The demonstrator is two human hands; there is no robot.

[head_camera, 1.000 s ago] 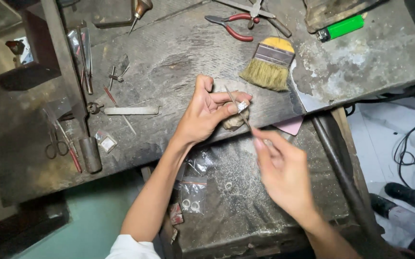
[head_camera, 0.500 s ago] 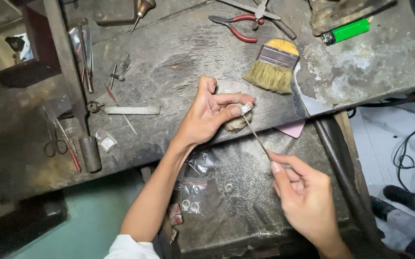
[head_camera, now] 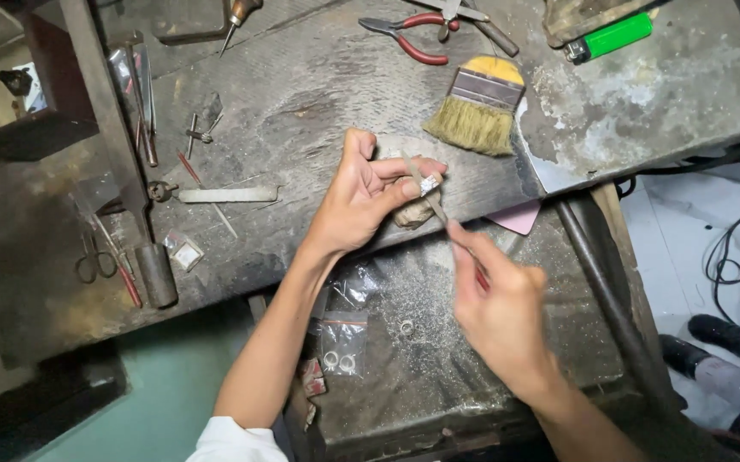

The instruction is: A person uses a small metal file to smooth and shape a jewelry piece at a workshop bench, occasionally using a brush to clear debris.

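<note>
My left hand (head_camera: 368, 198) pinches a small silver piece (head_camera: 430, 185) against a worn wooden peg (head_camera: 412, 214) at the bench's front edge. My right hand (head_camera: 496, 301) grips a thin needle file (head_camera: 425, 193) by its handle end; the file's tip lies across the silver piece. Both hands are over a metal-dusted tray (head_camera: 438, 342) below the bench.
A paint brush (head_camera: 477, 106), red-handled pliers (head_camera: 411, 36) and a green lighter (head_camera: 611, 36) lie on the bench behind. Small scissors (head_camera: 94, 257), a flat file (head_camera: 226, 195) and a small bag (head_camera: 183, 251) sit to the left. Plastic bags with rings (head_camera: 341, 344) rest on the tray.
My right hand pulled back toward me and then pushed forward again, sliding the file across the silver piece. My left hand stayed put.
</note>
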